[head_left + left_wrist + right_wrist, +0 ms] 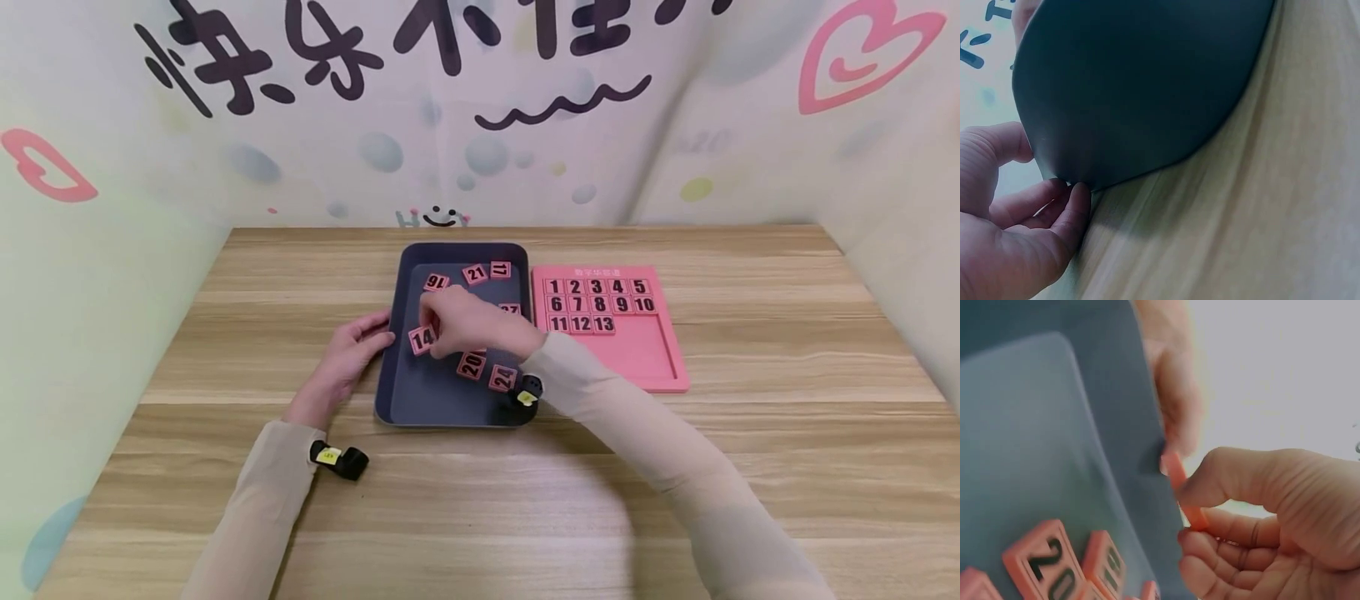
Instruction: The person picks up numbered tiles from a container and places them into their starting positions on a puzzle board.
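Note:
My right hand (468,321) pinches a pink number tile marked 14 (422,339) between thumb and fingers, above the left part of a dark blue tray (427,404). In the right wrist view the tile (1186,490) is seen edge-on. My left hand (348,358) holds the tray's left side, its fingers and thumb against the wall; the left wrist view shows the fingertips (1077,197) at the tray's lower edge. Several loose tiles lie in the tray, among them 20 (472,365), 24 (502,378), 21 (475,273) and 17 (500,270). Others are partly hidden by the right hand.
Right of the tray lies a pink board (637,358), its tiles 1 to 13 set in order in rows from the top. Both rest on a wooden table (787,350). A printed cloth (600,167) hangs behind the table's far edge.

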The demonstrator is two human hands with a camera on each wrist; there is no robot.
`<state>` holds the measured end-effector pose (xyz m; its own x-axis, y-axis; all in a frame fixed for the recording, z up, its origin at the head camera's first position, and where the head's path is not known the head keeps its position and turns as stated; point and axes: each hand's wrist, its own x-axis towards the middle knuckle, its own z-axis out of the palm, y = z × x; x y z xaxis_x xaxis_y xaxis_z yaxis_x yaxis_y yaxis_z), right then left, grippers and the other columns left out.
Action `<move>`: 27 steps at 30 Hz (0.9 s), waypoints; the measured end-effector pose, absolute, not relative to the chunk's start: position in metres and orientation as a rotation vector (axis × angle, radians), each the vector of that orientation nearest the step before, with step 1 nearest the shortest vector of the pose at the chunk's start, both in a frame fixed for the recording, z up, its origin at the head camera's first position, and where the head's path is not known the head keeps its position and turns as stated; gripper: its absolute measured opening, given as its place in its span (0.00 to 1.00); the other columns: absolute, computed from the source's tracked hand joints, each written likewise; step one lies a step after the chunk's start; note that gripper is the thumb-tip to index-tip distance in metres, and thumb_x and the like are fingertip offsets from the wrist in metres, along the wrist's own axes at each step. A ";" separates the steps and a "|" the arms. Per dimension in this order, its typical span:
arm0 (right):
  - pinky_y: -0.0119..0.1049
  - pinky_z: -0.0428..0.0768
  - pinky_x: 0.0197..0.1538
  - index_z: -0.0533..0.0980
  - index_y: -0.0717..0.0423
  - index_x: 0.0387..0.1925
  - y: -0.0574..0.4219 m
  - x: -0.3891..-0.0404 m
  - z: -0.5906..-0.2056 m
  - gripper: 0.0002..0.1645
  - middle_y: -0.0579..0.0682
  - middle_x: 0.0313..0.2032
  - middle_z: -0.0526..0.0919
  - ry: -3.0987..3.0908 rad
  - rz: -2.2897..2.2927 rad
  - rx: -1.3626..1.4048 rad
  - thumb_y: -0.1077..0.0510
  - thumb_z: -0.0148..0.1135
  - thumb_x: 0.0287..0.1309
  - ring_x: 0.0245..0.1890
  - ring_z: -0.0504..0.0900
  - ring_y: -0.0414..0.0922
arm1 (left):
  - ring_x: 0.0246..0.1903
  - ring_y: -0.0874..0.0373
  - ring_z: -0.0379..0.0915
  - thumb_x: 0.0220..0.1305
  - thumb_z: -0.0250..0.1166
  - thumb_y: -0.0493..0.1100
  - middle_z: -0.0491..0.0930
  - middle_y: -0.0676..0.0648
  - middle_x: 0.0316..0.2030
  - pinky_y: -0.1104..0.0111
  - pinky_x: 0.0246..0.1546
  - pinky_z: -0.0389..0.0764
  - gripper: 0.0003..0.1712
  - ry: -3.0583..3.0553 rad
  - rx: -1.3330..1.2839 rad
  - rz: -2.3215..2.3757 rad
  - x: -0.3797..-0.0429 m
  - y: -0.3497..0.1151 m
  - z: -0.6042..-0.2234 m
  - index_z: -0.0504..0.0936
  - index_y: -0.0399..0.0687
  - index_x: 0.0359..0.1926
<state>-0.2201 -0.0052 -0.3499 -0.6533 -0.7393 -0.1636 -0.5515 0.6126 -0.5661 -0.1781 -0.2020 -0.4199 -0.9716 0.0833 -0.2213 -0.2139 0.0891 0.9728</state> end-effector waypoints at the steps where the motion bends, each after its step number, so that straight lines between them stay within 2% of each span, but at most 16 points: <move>1: 0.30 0.71 0.29 0.73 0.57 0.34 0.000 -0.220 -0.348 0.14 0.50 0.28 0.75 2.458 -0.711 -1.048 0.63 0.70 0.45 0.28 0.73 0.43 | 0.49 0.67 0.71 0.64 0.53 0.30 0.64 0.31 0.62 0.82 0.45 0.72 0.28 2.143 -0.133 1.980 -0.178 -0.202 -0.420 0.61 0.27 0.65; 10: 0.32 0.75 0.35 0.76 0.61 0.37 0.047 -0.218 -0.338 0.14 0.50 0.30 0.77 2.504 -0.964 -1.137 0.66 0.67 0.44 0.30 0.74 0.44 | 0.45 0.70 0.71 0.64 0.53 0.29 0.63 0.30 0.62 0.82 0.44 0.72 0.28 2.137 -0.139 1.991 -0.178 -0.199 -0.420 0.61 0.26 0.64; 16: 0.35 0.76 0.36 0.76 0.64 0.38 0.079 -0.214 -0.333 0.15 0.51 0.30 0.76 2.509 -1.084 -1.037 0.67 0.66 0.45 0.31 0.74 0.45 | 0.46 0.69 0.70 0.64 0.52 0.29 0.63 0.30 0.63 0.82 0.45 0.71 0.28 2.140 -0.148 1.987 -0.178 -0.199 -0.420 0.61 0.27 0.65; 20: 0.37 0.76 0.36 0.76 0.63 0.39 0.104 -0.211 -0.331 0.15 0.52 0.31 0.77 2.545 -1.109 -0.959 0.67 0.65 0.46 0.32 0.74 0.46 | 0.50 0.66 0.69 0.64 0.52 0.29 0.63 0.33 0.63 0.82 0.46 0.71 0.28 2.145 -0.150 1.976 -0.178 -0.199 -0.421 0.61 0.28 0.65; 27: 0.34 0.76 0.36 0.76 0.63 0.38 0.155 -0.210 -0.336 0.15 0.52 0.30 0.78 2.648 -1.123 -0.845 0.69 0.65 0.44 0.32 0.75 0.46 | 0.50 0.67 0.68 0.64 0.52 0.29 0.62 0.33 0.64 0.82 0.46 0.71 0.28 2.150 -0.151 1.971 -0.178 -0.199 -0.420 0.60 0.28 0.65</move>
<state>-0.2103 0.1553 -0.3365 -0.8317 -0.5489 0.0835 -0.4416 0.5627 -0.6988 -0.1779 -0.1994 -0.4199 -0.9705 0.0722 -0.2301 -0.2230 0.0949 0.9702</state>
